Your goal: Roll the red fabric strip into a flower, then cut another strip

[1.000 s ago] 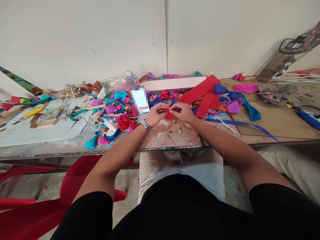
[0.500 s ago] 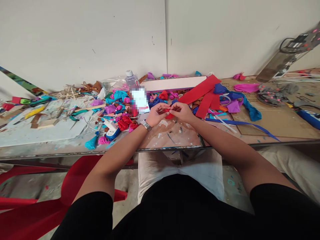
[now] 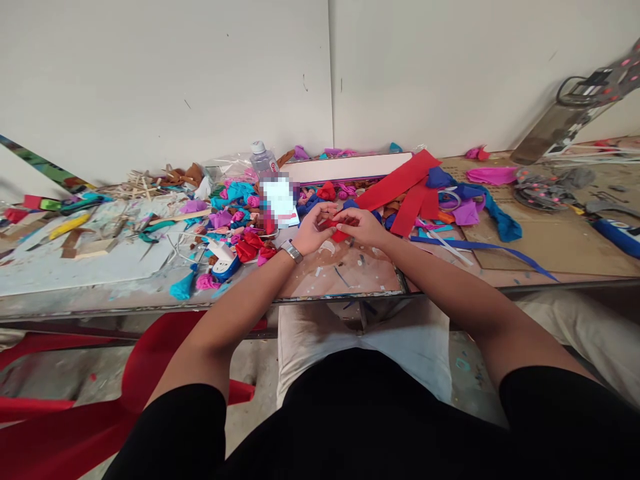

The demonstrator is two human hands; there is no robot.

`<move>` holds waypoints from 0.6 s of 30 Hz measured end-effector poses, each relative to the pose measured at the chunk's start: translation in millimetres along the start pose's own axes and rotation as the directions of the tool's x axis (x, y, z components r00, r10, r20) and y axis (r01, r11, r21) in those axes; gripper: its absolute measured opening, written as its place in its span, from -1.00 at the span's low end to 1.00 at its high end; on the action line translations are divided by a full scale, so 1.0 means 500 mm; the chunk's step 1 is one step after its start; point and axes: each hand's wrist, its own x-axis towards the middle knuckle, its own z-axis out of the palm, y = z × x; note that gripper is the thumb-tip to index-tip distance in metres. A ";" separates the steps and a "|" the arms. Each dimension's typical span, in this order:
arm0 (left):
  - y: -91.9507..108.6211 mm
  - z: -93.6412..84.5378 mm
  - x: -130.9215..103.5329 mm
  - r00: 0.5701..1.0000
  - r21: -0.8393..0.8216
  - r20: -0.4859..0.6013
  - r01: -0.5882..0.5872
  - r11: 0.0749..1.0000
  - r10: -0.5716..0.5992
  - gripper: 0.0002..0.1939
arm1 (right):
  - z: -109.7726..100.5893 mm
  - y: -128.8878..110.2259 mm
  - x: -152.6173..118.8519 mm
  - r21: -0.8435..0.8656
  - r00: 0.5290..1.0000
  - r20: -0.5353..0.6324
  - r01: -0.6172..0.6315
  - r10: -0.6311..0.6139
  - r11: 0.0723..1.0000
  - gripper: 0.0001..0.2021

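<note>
Close together above the table's front middle, my left hand (image 3: 314,230) and my right hand (image 3: 363,225) both pinch a small piece of red crepe paper (image 3: 341,235). Most of that piece is hidden behind the fingers. A watch is on my left wrist. Just beyond my right hand lie long red crepe paper strips (image 3: 400,180). To the left of my left hand is a heap of crumpled red paper flowers (image 3: 249,247), with pink, blue and purple ones around it. A phone with a lit, blurred screen (image 3: 281,200) stands behind my left hand.
A clear plastic bottle (image 3: 263,160) stands behind the phone. A blue and white power socket (image 3: 226,267) with a cable sits at the left. Farther right are a blue ribbon (image 3: 490,247), a cardboard sheet (image 3: 530,250) and a tilted grey bottle (image 3: 543,133). A red chair (image 3: 155,360) is below left.
Both hands stay at the same spot. My fingers have shifted slightly around the red crepe paper, my right fingers turning a little lower. Everything else on the table looks unmoved.
</note>
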 end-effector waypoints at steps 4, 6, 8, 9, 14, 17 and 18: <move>-0.001 0.000 0.001 1.000 -0.008 -0.005 -0.007 1.000 0.007 -0.41 | 0.001 -0.001 0.001 0.001 1.000 -0.001 -0.011 0.011 1.000 -0.62; -0.001 0.000 0.002 1.000 -0.007 -0.012 -0.007 1.000 0.007 -0.41 | 0.001 0.000 0.001 0.004 1.000 -0.012 -0.004 0.004 1.000 -0.63; -0.001 0.001 0.002 1.000 -0.005 -0.018 -0.001 1.000 0.001 -0.40 | 0.001 0.000 0.001 0.009 1.000 -0.020 0.000 0.001 1.000 -0.63; -0.001 0.001 0.002 1.000 -0.006 -0.018 0.002 1.000 -0.002 -0.40 | 0.001 0.001 0.001 0.010 1.000 -0.024 0.000 0.001 1.000 -0.63; 0.002 0.002 0.003 1.000 0.011 -0.020 0.016 1.000 -0.015 -0.43 | -0.001 0.000 0.000 -0.004 0.998 -0.064 0.010 -0.010 1.000 -0.62; 0.003 0.002 0.004 0.999 0.055 -0.044 0.024 0.998 -0.021 -0.45 | -0.001 0.000 -0.001 -0.024 0.995 -0.095 0.011 -0.014 1.000 -0.59; 0.003 0.002 0.004 0.999 0.068 -0.049 0.026 0.997 -0.022 -0.45 | -0.001 0.000 -0.001 -0.031 0.995 -0.099 0.012 -0.015 0.999 -0.58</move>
